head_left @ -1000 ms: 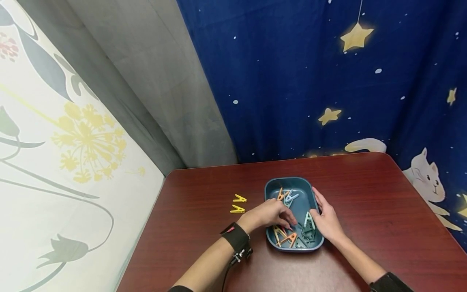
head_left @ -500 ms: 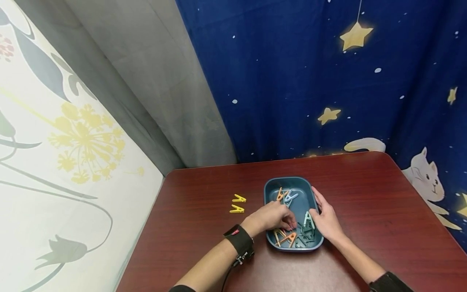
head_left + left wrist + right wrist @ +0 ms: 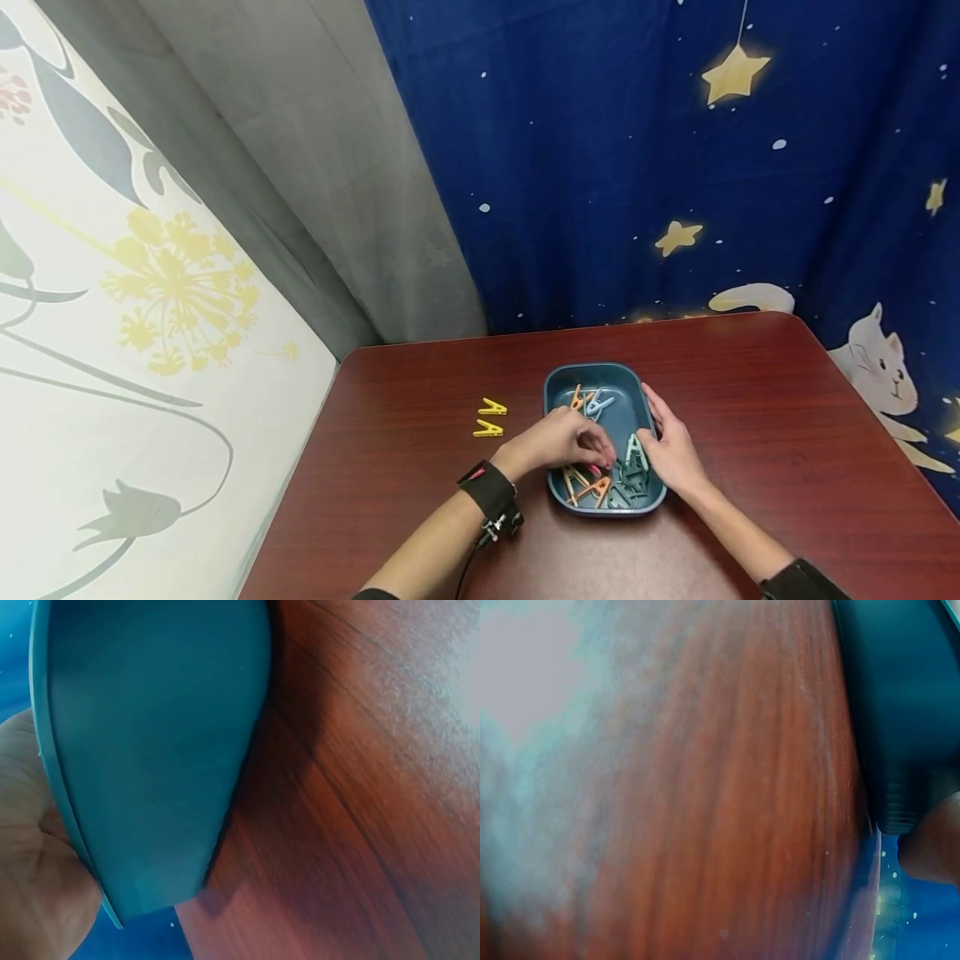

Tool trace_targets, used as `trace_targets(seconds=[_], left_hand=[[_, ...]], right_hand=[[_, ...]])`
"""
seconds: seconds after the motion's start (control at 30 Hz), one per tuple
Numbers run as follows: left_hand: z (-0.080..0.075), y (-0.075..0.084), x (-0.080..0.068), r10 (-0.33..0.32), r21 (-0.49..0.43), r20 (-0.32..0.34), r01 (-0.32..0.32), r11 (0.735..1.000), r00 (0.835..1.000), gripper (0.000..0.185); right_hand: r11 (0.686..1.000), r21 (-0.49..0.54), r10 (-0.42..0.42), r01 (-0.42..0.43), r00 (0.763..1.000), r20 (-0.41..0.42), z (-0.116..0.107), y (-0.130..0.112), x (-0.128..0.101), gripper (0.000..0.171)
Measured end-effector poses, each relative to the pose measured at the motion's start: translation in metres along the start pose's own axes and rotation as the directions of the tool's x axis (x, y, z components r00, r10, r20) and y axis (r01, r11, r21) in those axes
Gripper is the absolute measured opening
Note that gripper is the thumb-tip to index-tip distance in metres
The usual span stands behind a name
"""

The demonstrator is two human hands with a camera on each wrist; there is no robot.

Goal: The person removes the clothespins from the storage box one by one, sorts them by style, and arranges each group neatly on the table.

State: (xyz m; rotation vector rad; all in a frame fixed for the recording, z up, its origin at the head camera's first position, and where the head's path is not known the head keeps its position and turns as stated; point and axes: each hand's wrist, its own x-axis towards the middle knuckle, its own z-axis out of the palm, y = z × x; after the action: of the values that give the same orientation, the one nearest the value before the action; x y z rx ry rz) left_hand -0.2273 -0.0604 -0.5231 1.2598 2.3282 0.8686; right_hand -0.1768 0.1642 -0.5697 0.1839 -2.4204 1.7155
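A teal tray (image 3: pixel 557 385) holds several clothes pegs in orange, pale blue, green and pink. My left hand (image 3: pixel 558 440) reaches in over its left rim, fingers curled down among the pegs. A pink peg (image 3: pixel 596 470) shows just under the fingertips; whether it is pinched is hidden. My right hand (image 3: pixel 672 452) lies against the tray's right rim with straight fingers, thumb beside a light green peg (image 3: pixel 634 451). The left wrist view shows only the tray's outer wall (image 3: pixel 150 750) and my palm (image 3: pixel 30 855). In the right wrist view a fingertip (image 3: pixel 931 853) sits by the tray's edge (image 3: pixel 900 712).
Two yellow pegs (image 3: pixel 492 407) (image 3: pixel 488 430) lie on the dark red wooden table (image 3: pixel 750 400) left of the tray. A blue starry curtain (image 3: pixel 637 167) hangs behind the table, and a floral fabric wall (image 3: pixel 112 292) runs along its left side.
My left hand's fingers have crept slightly right, deeper into the tray, and a pink peg now shows under them. The right hand and the tray have stayed put.
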Motion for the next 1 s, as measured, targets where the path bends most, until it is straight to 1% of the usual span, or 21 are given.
trace_targets(seconds=[0.1,0.17,0.2,0.33,0.47,0.7,0.87,0.93,1.0], left_hand=[[-0.001,-0.001,-0.001,0.007,-0.1,-0.023,-0.01,0.995,1.0,0.01],[-0.002,-0.001,-0.002,0.014,-0.143,-0.037,-0.019,0.989,0.999,0.013],[-0.003,-0.002,-0.002,0.018,-0.147,-0.048,-0.025,0.989,0.999,0.014],[-0.006,-0.003,-0.002,0.039,-0.107,-0.077,-0.048,0.993,0.996,0.02],[-0.008,-0.005,-0.003,0.059,-0.056,-0.094,-0.065,0.996,0.994,0.022],[-0.008,-0.006,-0.006,0.06,-0.104,-0.145,-0.075,0.992,0.988,0.023],[-0.009,-0.008,-0.007,0.096,-0.068,-0.206,-0.112,0.991,0.974,0.022],[-0.01,-0.009,-0.009,0.097,-0.078,-0.222,-0.117,0.99,0.97,0.021],[-0.011,-0.01,-0.01,0.081,-0.101,-0.237,-0.108,0.989,0.968,0.021]], right_hand=[[1.0,-0.006,0.011,-0.011,1.0,0.007,-0.001,-0.001,0.0,0.076],[1.0,-0.007,0.015,-0.015,1.0,0.011,-0.001,-0.001,0.0,0.076],[1.0,-0.008,0.016,-0.016,1.0,0.013,-0.002,-0.001,0.0,0.076],[1.0,-0.01,0.019,-0.019,1.0,0.018,-0.002,-0.001,0.0,0.076],[0.999,-0.012,0.03,-0.029,0.999,0.024,-0.003,-0.003,-0.001,0.076],[0.999,-0.017,0.029,-0.028,0.999,0.02,-0.003,-0.003,-0.001,0.076],[0.999,-0.019,0.035,-0.034,0.999,0.017,-0.002,-0.003,0.0,0.076],[0.999,-0.021,0.035,-0.035,0.999,0.017,-0.002,-0.003,-0.001,0.076],[0.999,-0.019,0.033,-0.033,0.999,0.016,-0.002,-0.003,-0.001,0.076]])
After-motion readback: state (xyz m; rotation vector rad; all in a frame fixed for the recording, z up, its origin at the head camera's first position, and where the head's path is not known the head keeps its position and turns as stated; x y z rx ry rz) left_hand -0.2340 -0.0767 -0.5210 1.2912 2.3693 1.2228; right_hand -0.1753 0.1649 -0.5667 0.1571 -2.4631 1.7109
